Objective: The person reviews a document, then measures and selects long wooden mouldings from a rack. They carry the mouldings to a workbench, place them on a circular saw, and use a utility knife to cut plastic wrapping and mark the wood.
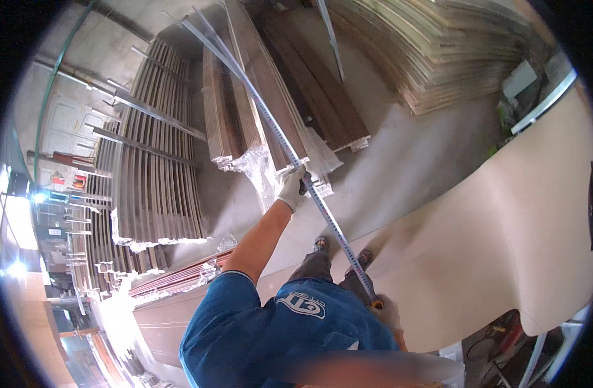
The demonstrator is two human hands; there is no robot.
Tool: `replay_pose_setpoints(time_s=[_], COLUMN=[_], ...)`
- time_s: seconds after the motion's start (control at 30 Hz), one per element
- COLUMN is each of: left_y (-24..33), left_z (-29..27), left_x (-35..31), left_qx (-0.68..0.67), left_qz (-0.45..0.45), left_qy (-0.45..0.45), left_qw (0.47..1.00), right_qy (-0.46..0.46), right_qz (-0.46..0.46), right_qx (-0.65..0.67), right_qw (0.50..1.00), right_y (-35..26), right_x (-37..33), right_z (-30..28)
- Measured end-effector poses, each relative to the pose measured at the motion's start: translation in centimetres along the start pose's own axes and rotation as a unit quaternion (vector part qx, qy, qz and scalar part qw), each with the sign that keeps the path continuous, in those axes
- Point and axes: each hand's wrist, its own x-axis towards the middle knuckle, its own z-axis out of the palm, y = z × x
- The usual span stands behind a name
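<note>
1. Running diagonally from the upper left of the frame to just below and right of its centre, a long pale tape blade (pixel 331 220) sets the main line here.
2. Near the middle of that line, at the centre of the frame, is my left hand (pixel 290 189) in a whitish glove; the blade extends from it both ways.
3. The left grip is narrow, its fingers closed about the blade.
4. At the blade's lower-right end sits a small orange-and-dark tape case (pixel 377 304); my right hand (pixel 389 315) is the nearer one, right beside it. I cannot tell how tightly its fingers close, as they are small and blurred.
5. Beyond my left hand, toward the upper left, the blade crosses in front of long brown stacked boards (pixel 261 71) with plastic-wrapped ends.
</note>
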Motion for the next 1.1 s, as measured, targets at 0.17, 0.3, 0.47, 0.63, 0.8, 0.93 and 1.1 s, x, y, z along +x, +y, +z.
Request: replay_pose_setpoints(time_s=[0.17, 0.3, 0.47, 0.63, 0.8, 0.93, 1.1], left_y=[2.9, 5.5, 7.9, 7.0, 5.6, 5.5, 6.5], left_z=[0.2, -1.3, -4.2, -6.6, -8.6, -9.9, -9.4], left_x=[4.0, 7.9, 12.5, 14.0, 13.4, 12.9, 13.0], left_qx=[-0.01, -0.047, 0.026, -0.016, -0.062, -0.069, -0.045], left_qz=[0.005, 0.019, 0.063, -0.016, -0.096, -0.064, -0.05], left_qy=[-0.009, -0.016, -0.046, -0.11, -0.183, -0.153, -0.147], left_qw=[1.0, 0.999, 0.997, 0.994, 0.976, 0.984, 0.987], right_qy=[0.04, 0.063, 0.042, 0.053, 0.019, 0.042, 0.019], right_qz=[0.056, 0.056, 0.058, 0.014, 0.089, 0.056, 0.064], right_qx=[0.042, 0.084, 0.095, 0.014, 0.046, 0.047, 0.066], right_qw=[0.997, 0.993, 0.993, 0.998, 0.995, 0.996, 0.996], right_y=[2.9, 0.9, -5.9, -15.0, -20.5, -21.9, -21.9], right_x=[-2.5, -0.4, 4.6, 9.6, 13.8, 14.5, 14.1], right_z=[0.9, 3.2, 5.6, 7.3, 9.9, 11.0, 10.7])
